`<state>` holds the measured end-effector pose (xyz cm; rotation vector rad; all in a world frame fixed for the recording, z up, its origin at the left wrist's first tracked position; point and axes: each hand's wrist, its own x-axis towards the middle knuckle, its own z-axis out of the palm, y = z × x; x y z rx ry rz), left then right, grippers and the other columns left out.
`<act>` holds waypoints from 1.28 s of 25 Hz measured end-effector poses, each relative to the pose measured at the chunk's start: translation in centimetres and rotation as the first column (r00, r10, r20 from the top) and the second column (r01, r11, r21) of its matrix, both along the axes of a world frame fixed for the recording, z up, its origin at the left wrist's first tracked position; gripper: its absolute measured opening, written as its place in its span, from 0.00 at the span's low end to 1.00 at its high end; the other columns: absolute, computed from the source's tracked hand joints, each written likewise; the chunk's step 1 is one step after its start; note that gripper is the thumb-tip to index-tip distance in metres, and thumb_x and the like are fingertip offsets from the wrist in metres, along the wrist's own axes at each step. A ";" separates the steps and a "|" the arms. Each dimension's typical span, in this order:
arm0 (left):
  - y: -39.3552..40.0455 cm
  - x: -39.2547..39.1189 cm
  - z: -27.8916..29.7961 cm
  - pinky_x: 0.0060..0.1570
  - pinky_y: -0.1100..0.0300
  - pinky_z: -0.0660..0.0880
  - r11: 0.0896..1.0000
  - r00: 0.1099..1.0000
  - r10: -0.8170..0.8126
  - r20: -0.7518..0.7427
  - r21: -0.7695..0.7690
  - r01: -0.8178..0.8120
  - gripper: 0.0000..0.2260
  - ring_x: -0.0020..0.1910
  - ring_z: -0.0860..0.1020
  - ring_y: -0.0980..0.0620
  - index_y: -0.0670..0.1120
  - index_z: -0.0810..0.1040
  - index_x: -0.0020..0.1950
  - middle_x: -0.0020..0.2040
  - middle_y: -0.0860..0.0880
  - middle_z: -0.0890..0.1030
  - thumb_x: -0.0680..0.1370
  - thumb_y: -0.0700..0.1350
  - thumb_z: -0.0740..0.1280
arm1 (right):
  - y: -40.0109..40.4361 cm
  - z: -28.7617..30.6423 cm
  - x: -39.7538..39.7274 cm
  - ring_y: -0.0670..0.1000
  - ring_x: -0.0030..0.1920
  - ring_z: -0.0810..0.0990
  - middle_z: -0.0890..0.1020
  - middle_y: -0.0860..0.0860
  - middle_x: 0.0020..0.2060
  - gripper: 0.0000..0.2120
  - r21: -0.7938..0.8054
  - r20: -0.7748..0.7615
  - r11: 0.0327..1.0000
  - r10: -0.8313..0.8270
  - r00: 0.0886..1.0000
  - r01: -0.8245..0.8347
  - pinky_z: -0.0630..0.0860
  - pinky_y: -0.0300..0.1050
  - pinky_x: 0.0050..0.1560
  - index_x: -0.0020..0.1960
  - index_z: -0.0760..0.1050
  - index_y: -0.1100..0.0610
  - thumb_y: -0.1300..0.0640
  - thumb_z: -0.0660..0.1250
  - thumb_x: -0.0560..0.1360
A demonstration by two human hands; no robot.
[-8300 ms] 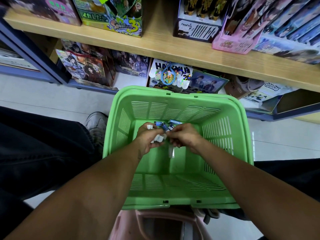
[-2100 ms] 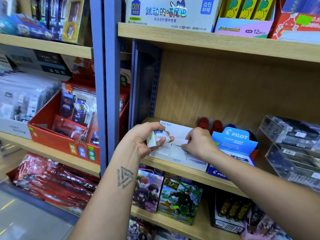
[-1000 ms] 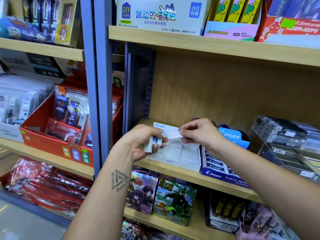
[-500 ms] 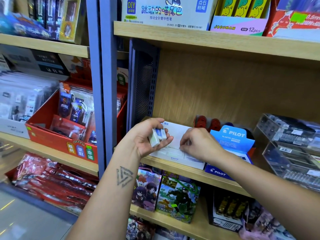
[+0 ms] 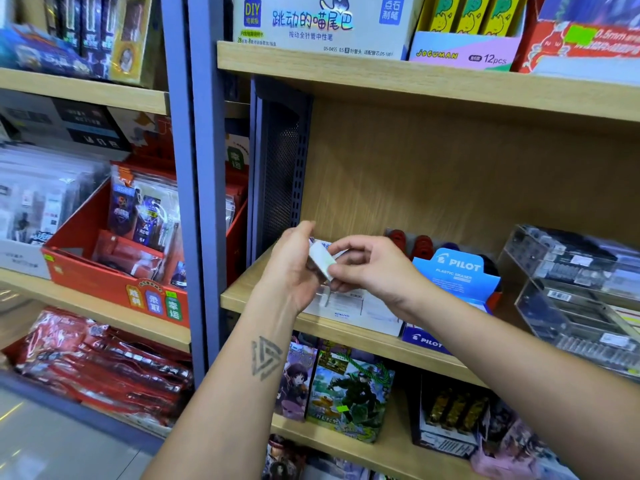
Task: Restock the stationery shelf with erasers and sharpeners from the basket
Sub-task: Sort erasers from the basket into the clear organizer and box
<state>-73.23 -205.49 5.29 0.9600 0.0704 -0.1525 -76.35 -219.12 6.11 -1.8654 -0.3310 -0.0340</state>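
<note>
Above the front edge of the wooden shelf, the left hand cups a small stack of white erasers while the right hand pinches the top one to draw it off. They hover over the white eraser box, left of the blue Pilot box. With so loose a cupped hold, pulling one free could drag its neighbours out, dropping them off the shelf edge.

Bare forearms, no sleeves; triangle tattoo on L forearm.
</note>
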 end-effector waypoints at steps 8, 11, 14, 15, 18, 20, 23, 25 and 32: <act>0.6 -0.3 -0.6 0.24 0.63 0.67 0.946 0.992 -0.111 0.053 0.311 0.090 0.11 0.27 0.71 0.50 0.45 0.71 0.49 0.40 0.41 0.75 0.76 0.30 0.68 | -3.3 -0.8 0.4 0.50 0.38 0.80 0.84 0.52 0.40 0.13 -0.169 0.004 0.983 -0.070 0.998 0.069 0.80 0.42 0.43 0.54 0.84 0.57 0.64 0.77 0.70; -0.1 0.1 -1.2 0.21 0.67 0.64 0.954 0.996 -0.089 -0.017 0.286 0.091 0.07 0.26 0.71 0.51 0.45 0.69 0.48 0.41 0.41 0.73 0.80 0.35 0.65 | -3.5 -0.7 0.2 0.48 0.36 0.81 0.84 0.51 0.36 0.11 -0.338 0.076 0.933 -0.107 0.991 0.127 0.80 0.46 0.42 0.52 0.83 0.57 0.62 0.77 0.71; 0.1 0.6 -1.2 0.21 0.67 0.65 0.945 0.999 -0.035 -0.034 0.325 0.044 0.01 0.24 0.74 0.52 0.44 0.71 0.52 0.46 0.39 0.75 0.83 0.40 0.61 | -4.2 -0.7 0.1 0.49 0.35 0.83 0.82 0.48 0.35 0.10 -0.469 0.152 0.869 -0.097 0.984 0.158 0.80 0.49 0.41 0.47 0.79 0.52 0.62 0.77 0.70; 0.3 0.6 -1.2 0.20 0.67 0.65 0.948 0.998 -0.038 -0.050 0.314 0.052 0.01 0.25 0.73 0.52 0.43 0.71 0.53 0.46 0.38 0.76 0.83 0.40 0.61 | -4.4 -0.8 0.1 0.50 0.35 0.82 0.80 0.47 0.35 0.10 -0.555 0.205 0.811 -0.084 0.975 0.187 0.80 0.50 0.39 0.46 0.78 0.50 0.60 0.77 0.70; 0.9 -0.3 -0.6 0.18 0.68 0.64 0.974 0.978 -0.161 -0.134 0.135 0.179 0.04 0.30 0.73 0.51 0.43 0.72 0.52 0.45 0.37 0.79 0.78 0.37 0.63 | -4.5 -1.6 0.0 0.51 0.40 0.79 0.79 0.45 0.35 0.07 -0.740 0.402 0.601 0.037 0.915 0.301 0.79 0.51 0.41 0.46 0.77 0.49 0.58 0.72 0.71; 1.1 -0.7 -0.6 0.17 0.69 0.64 0.969 0.962 -0.238 -0.132 0.037 0.245 0.09 0.32 0.75 0.51 0.43 0.73 0.53 0.49 0.36 0.81 0.76 0.33 0.61 | -4.2 -2.1 -0.1 0.53 0.41 0.79 0.80 0.47 0.37 0.04 -0.759 0.476 0.569 0.155 0.865 0.316 0.78 0.52 0.41 0.46 0.78 0.52 0.59 0.69 0.72; 1.3 -0.5 -0.8 0.17 0.69 0.64 0.960 0.959 -0.276 -0.062 0.038 0.278 0.13 0.39 0.82 0.46 0.41 0.72 0.57 0.57 0.33 0.80 0.77 0.29 0.58 | -4.0 -2.1 -0.3 0.53 0.45 0.79 0.81 0.46 0.45 0.04 -0.842 0.460 0.457 0.328 0.825 0.288 0.77 0.50 0.42 0.47 0.80 0.53 0.56 0.67 0.74; 1.4 -0.4 -0.9 0.17 0.69 0.63 0.946 0.946 -0.321 -0.048 0.020 0.322 0.10 0.47 0.84 0.40 0.40 0.69 0.56 0.59 0.30 0.79 0.78 0.29 0.56 | -3.9 -1.9 -0.4 0.51 0.49 0.79 0.81 0.45 0.49 0.06 -0.864 0.422 0.428 0.326 0.846 0.266 0.75 0.46 0.44 0.50 0.83 0.50 0.54 0.67 0.76; 1.7 -0.8 -1.0 0.18 0.70 0.63 0.911 0.909 -0.411 0.067 0.038 0.410 0.09 0.45 0.84 0.45 0.37 0.69 0.57 0.59 0.29 0.79 0.79 0.29 0.58 | -3.0 -1.2 0.3 0.49 0.44 0.82 0.85 0.44 0.44 0.09 -0.701 0.246 0.691 0.003 0.969 0.176 0.80 0.47 0.46 0.42 0.86 0.51 0.61 0.69 0.72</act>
